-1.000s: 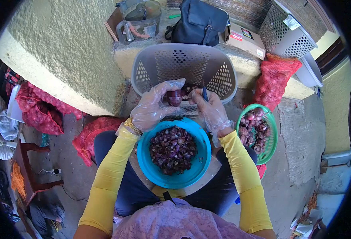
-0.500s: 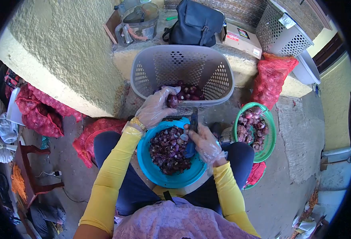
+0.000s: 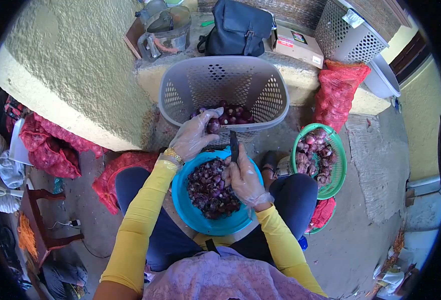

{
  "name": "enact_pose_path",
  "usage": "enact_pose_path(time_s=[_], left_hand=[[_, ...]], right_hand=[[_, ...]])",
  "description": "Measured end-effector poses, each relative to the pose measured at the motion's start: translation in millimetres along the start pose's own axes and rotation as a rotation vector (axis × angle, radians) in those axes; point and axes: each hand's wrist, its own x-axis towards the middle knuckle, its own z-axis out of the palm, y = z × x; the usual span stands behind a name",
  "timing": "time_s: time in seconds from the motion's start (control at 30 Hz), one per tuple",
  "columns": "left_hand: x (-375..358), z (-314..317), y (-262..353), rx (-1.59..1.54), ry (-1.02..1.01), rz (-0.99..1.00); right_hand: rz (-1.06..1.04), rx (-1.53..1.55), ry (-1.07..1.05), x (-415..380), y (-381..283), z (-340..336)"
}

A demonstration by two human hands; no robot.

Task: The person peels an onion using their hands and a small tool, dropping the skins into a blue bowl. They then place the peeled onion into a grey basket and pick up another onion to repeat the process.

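Observation:
My left hand [image 3: 194,136], in a clear plastic glove, is closed around a red onion [image 3: 213,126] at the front rim of the grey perforated basket [image 3: 275,120]. Purple-red onions [image 3: 236,116] lie at the basket's bottom. My right hand [image 3: 246,184], also gloved, grips a dark knife [image 3: 234,144] whose visible black part points up; the rest is hidden by the fingers. That hand is over the right side of a blue basin [image 3: 215,230] between my knees. Small onions and dark peel [image 3: 210,190] fill much of the basin.
A green basket [image 3: 341,180] of onions stands right, beside a red net sack [image 3: 336,97]. More red sacks [image 3: 50,145] lie left. On the ledge behind are a black bag [image 3: 243,30], a cardboard box [image 3: 298,46] and a plastic container [image 3: 168,35].
My right hand has turned so its back shows more, and the knife has shifted slightly left. My left hand keeps the onion at the basket rim. The view has shifted a little.

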Motion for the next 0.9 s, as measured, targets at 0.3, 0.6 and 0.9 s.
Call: enact_pose_path(time_s=[0.3, 0.6, 0.9], left_hand=[[1, 0, -4, -0.094, 0.012, -0.001], [0, 4, -12, -0.232, 0.065, 0.008], [0, 3, -13, -0.268, 0.032, -0.066]], right_hand=[[-0.284, -0.564, 0.207, 12, -15, 4], [-0.483, -0.694, 0.293, 23, -5, 9], [-0.466, -0.656, 0.247, 24, -12, 18]])
